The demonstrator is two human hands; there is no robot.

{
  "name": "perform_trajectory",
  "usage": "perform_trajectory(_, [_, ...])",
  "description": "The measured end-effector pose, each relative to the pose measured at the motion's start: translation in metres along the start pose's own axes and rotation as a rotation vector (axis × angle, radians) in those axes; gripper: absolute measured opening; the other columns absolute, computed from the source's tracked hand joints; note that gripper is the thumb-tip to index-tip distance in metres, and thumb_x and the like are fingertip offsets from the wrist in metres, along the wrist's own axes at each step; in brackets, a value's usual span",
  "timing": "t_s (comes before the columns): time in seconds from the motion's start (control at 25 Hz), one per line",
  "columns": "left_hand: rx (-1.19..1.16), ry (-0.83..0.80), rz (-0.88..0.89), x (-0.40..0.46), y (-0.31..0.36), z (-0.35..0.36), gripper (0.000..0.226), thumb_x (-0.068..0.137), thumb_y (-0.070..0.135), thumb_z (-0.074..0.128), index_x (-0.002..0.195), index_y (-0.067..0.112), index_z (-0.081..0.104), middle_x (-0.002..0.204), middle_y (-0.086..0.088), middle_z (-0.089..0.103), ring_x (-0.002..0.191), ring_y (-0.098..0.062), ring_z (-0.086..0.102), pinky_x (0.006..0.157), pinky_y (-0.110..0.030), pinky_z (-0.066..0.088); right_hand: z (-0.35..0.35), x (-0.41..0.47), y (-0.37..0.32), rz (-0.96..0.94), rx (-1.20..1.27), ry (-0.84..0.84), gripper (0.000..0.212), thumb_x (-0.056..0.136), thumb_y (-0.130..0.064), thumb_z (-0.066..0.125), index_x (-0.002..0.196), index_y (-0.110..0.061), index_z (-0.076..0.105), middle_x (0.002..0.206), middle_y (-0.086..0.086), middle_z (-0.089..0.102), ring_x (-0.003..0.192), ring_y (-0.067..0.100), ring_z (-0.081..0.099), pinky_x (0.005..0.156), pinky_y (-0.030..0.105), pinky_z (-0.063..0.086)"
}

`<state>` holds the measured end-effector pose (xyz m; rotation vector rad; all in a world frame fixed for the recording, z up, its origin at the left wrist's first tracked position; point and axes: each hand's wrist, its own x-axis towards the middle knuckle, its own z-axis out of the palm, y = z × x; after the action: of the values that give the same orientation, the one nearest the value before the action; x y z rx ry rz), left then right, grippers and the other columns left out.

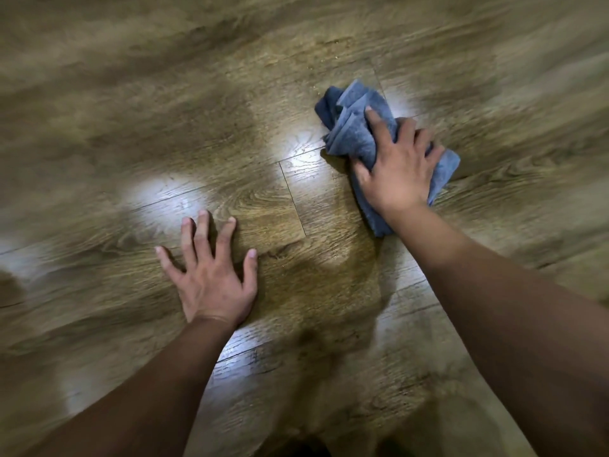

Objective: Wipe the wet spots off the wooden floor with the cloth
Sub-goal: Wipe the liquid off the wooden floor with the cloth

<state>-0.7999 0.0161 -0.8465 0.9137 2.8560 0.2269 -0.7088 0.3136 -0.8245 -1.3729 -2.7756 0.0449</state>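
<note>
A crumpled blue-grey cloth (356,127) lies on the wooden floor (263,199) at the right of centre. My right hand (395,169) presses down on it, fingers spread over the folds and the thumb hooked at its left edge. My left hand (211,268) rests flat on the bare boards to the lower left, fingers splayed, holding nothing. Fine droplets speckle the planks just above the cloth (342,54) and near the bright glare patch (303,150). The outer parts of the view are blurred by motion.
Brown wood-grain planks fill the whole view, with plank seams running across the middle. Shiny reflections of light lie left of the cloth and below my left forearm. My shadow darkens the boards between my arms.
</note>
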Motion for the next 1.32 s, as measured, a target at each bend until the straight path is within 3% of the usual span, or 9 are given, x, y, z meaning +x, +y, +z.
perform_trajectory(0.16, [0.028,-0.047,0.004,0.004,0.0,-0.001,0.061,0.095,0.057,0.034,0.148,0.028,0.04,0.166,-0.009,0.021,0.156,-0.03,0.007,0.116,-0.071,0.0,-0.004,-0.071,-0.019,-0.025,-0.001,-0.008,0.082,0.076,-0.053,0.062,0.15,-0.038,0.031,0.116,0.017,0.047,0.102,0.037,0.045,0.096,0.055,0.032])
perform_trajectory(0.32, [-0.054,-0.28,-0.02,0.009,0.002,-0.019,0.059,0.099,0.06,0.035,0.153,0.034,0.031,0.169,-0.002,0.004,0.156,-0.024,-0.006,0.116,-0.07,-0.007,-0.023,-0.199,-0.039,-0.079,0.033,-0.177,0.093,0.07,-0.051,0.071,0.154,-0.039,0.03,0.128,0.015,0.046,0.115,0.038,0.043,0.106,0.061,0.03])
perform_trajectory(0.44, [-0.089,-0.399,-0.133,0.037,-0.024,-0.046,0.081,0.088,0.071,0.051,0.156,0.044,0.015,0.17,0.001,-0.008,0.156,-0.023,-0.009,0.112,-0.074,-0.01,-0.037,-0.257,-0.042,-0.173,0.005,-0.317,0.092,0.071,-0.049,0.075,0.153,-0.038,0.035,0.139,0.013,0.044,0.121,0.043,0.049,0.109,0.063,0.027])
perform_trajectory(0.56, [-0.269,-0.539,-0.616,0.079,-0.057,-0.067,0.137,0.061,0.089,0.066,0.156,0.041,-0.02,0.162,-0.008,-0.037,0.149,-0.033,-0.032,0.114,-0.064,-0.017,-0.033,-0.234,-0.037,-0.244,0.002,-0.315,0.09,0.07,-0.053,0.074,0.151,-0.038,0.038,0.137,0.012,0.049,0.117,0.042,0.054,0.103,0.064,0.036])
perform_trajectory(0.8, [-0.303,-0.65,-0.593,0.086,-0.066,-0.053,0.148,0.045,0.094,0.052,0.148,0.036,-0.037,0.154,-0.014,-0.048,0.14,-0.042,-0.043,0.113,-0.054,-0.026,-0.016,-0.084,-0.022,-0.525,0.038,-0.191,0.087,0.074,-0.056,0.067,0.152,-0.039,0.03,0.131,0.014,0.043,0.105,0.038,0.044,0.094,0.056,0.033])
perform_trajectory(0.88, [-0.327,-0.662,-0.579,0.084,-0.07,-0.051,0.147,0.041,0.095,0.05,0.146,0.04,-0.039,0.152,-0.012,-0.05,0.139,-0.042,-0.045,0.112,-0.055,-0.026,-0.011,-0.007,-0.026,-0.439,-0.023,-0.129,0.082,0.078,-0.054,0.063,0.152,-0.039,0.03,0.13,0.018,0.044,0.105,0.04,0.045,0.092,0.056,0.035])
perform_trajectory(1.08, [-0.351,-0.683,-0.551,0.085,-0.071,-0.054,0.134,0.033,0.104,0.042,0.122,0.059,-0.047,0.145,-0.003,-0.058,0.136,-0.036,-0.05,0.109,-0.077,-0.013,0.002,0.093,-0.064,0.171,0.099,-0.116,0.072,0.086,-0.049,0.057,0.15,-0.042,0.026,0.144,0.018,0.036,0.128,0.046,0.034,0.107,0.063,0.02])
perform_trajectory(1.16, [-0.351,-0.671,-0.547,0.086,-0.07,-0.057,0.13,0.034,0.103,0.043,0.119,0.061,-0.047,0.146,-0.003,-0.058,0.136,-0.036,-0.05,0.109,-0.078,-0.011,-0.004,0.056,-0.082,0.085,0.054,-0.078,0.074,0.085,-0.047,0.058,0.151,-0.041,0.027,0.14,0.019,0.039,0.124,0.044,0.037,0.108,0.062,0.022])
perform_trajectory(1.32, [-0.325,-0.688,-0.565,0.086,-0.069,-0.055,0.13,0.056,0.098,0.055,0.125,0.058,-0.048,0.146,-0.002,-0.058,0.136,-0.036,-0.05,0.11,-0.076,-0.013,-0.012,-0.1,-0.102,-0.412,0.055,-0.134,0.089,0.071,-0.051,0.072,0.151,-0.038,0.035,0.137,0.018,0.045,0.118,0.041,0.041,0.109,0.062,0.024])
